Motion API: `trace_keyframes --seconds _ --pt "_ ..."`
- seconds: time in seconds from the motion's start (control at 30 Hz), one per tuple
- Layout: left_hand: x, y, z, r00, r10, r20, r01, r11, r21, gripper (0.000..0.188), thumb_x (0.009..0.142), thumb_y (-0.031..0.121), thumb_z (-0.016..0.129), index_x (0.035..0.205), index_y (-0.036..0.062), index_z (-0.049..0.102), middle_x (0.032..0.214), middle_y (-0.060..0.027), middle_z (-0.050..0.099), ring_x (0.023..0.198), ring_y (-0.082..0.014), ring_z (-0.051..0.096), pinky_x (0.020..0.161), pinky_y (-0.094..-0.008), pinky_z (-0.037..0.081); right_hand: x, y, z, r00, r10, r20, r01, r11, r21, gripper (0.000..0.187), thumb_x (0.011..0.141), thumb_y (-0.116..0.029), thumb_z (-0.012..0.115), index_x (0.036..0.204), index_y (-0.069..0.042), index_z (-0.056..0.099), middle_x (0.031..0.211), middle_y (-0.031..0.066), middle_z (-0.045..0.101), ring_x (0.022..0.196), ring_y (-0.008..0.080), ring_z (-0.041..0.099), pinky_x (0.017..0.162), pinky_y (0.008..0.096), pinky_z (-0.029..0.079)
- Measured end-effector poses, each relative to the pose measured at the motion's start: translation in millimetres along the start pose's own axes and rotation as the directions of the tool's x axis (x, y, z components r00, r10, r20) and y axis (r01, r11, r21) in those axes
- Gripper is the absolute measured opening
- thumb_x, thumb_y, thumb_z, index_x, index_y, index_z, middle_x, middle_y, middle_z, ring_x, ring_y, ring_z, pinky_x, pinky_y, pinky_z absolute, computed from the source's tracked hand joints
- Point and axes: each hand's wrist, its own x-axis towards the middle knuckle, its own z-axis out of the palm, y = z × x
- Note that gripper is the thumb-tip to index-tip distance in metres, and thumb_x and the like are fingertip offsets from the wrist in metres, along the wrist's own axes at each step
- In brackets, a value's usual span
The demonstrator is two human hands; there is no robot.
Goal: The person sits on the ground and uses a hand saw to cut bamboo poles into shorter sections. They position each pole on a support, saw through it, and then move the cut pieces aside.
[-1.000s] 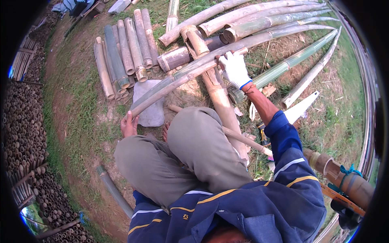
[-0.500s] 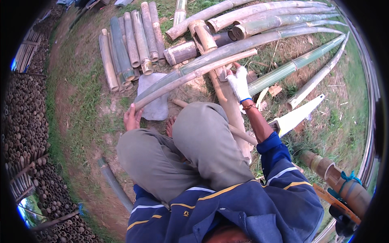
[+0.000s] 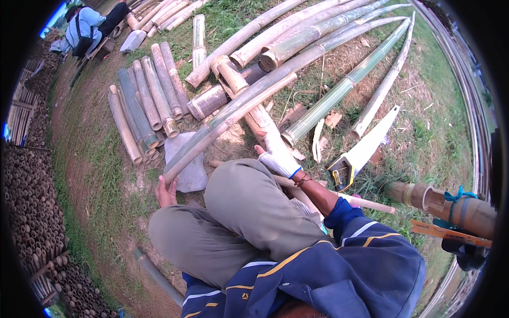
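Observation:
A long, curved bamboo pole (image 3: 241, 108) runs from my left hand toward the far right, with a thinner pale strip along its near side. My bare left hand (image 3: 166, 192) grips the pole's near end, thumb on the end and fingers alongside. The pole crosses a propped bamboo post (image 3: 260, 119) in front of my knees. My right hand (image 3: 278, 157), in a white glove with bare fingertips, is over the lower part of that post, fingers stretched out and thumb apart. A flat grey stone (image 3: 192, 172) lies beneath the pole's near end.
A handsaw (image 3: 366, 146) lies to my right, near a notched bamboo tube (image 3: 450, 206) tied with blue cord. Cut bamboo lengths (image 3: 154, 93) lie far left, and long poles (image 3: 302, 40) fan out ahead. Another person (image 3: 85, 32) sits at the upper left.
My right hand has come back toward my knees from beside the pole. The view has shifted, bringing the other person into sight. My left hand stays at the pole's end.

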Motion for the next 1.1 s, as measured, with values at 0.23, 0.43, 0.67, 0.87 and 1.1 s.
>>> trace_keyframes --seconds 0.23,0.43,0.67,0.87,1.1 --pt "-7.0 4.0 1.1 1.0 0.013 0.008 -0.013 0.999 -0.047 0.057 0.106 0.044 0.074 0.133 -0.0052 0.064 0.12 -0.0156 0.074 0.107 -0.0248 0.078 0.092 -0.027 0.064 -85.2 19.5 1.7 0.978 0.136 0.159 -0.142 0.99 0.028 0.048 0.099 -0.022 0.075 0.143 -0.004 0.064 0.114 0.0186 0.069 0.109 0.0326 0.068 0.094 0.0431 0.054" --pt "-10.7 -1.1 9.1 0.999 0.026 -0.046 -0.03 0.997 -0.075 0.055 0.107 0.042 0.073 0.133 -0.0056 0.063 0.121 -0.0158 0.073 0.107 -0.0242 0.077 0.094 -0.0275 0.064 -52.7 -1.1 -26.7 0.998 -0.016 0.057 0.018 0.999 -0.03 0.049 0.097 -0.022 0.074 0.141 -0.004 0.062 0.122 0.0236 0.063 0.118 0.0418 0.062 0.102 0.0502 0.052" --pt "-3.9 4.5 8.0 1.0 -0.01 -0.023 0.009 0.999 -0.051 0.055 0.107 0.042 0.073 0.132 -0.006 0.061 0.12 -0.0167 0.073 0.109 -0.0253 0.077 0.097 -0.0281 0.063 87.8 -49.6 -22.7 0.818 -0.573 -0.054 0.518 0.773 -0.367 0.062 0.091 -0.02 0.074 0.151 -0.012 0.06 0.14 0.0182 0.063 0.14 0.0457 0.053 0.114 0.0561 0.047" --pt "2.1 7.1 17.3 0.805 0.585 -0.103 -0.24 0.478 0.845 0.081 0.095 0.043 0.086 0.148 -0.0085 0.053 0.146 -0.0279 0.057 0.143 -0.0428 0.051 0.119 -0.0545 0.042 156.0 2.1 -6.7 0.663 -0.73 0.163 0.688 0.51 -0.516 0.052 0.095 -0.011 0.062 0.146 -0.021 0.067 0.119 0.0123 0.063 0.117 0.0352 0.06 0.112 0.0551 0.044" --pt "-31.6 57.7 133.8 0.574 0.356 0.737 -0.754 -0.119 0.646 0.093 0.082 0.033 0.093 0.159 0.0059 0.049 0.146 -0.0252 0.061 0.139 -0.0447 0.055 0.117 -0.0532 0.044 184.0 -10.4 -9.7 0.705 -0.576 0.414 0.709 0.564 -0.423 0.064 0.087 -0.016 0.073 0.148 -0.03 0.067 0.113 0.0097 0.062 0.106 0.036 0.06 0.089 0.0491 0.045"
